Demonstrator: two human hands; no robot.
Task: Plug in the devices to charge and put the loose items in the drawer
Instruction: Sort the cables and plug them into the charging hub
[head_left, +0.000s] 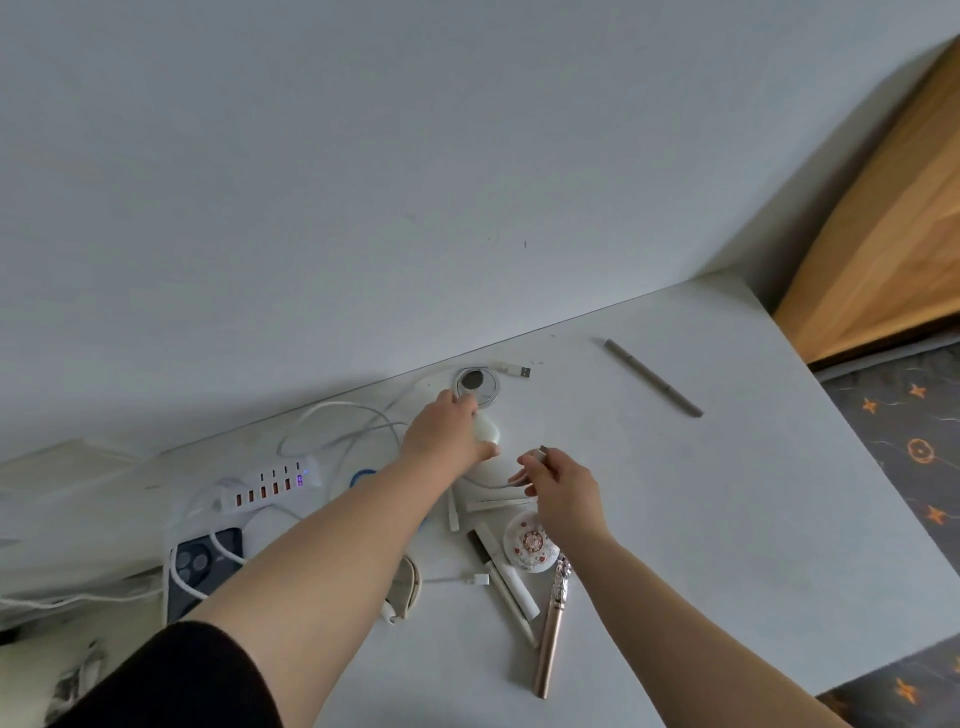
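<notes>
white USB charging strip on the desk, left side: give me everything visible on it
The USB charging strip is a long white bar, plastic by its look, lying flat on the white desk near the wall, left of the left hand. Its front face carries a row of orange-red USB ports; its top has small dark marks, and a purple light glows at its right end. White cables loop beside it. A dark phone lies in front, apart from it.
</notes>
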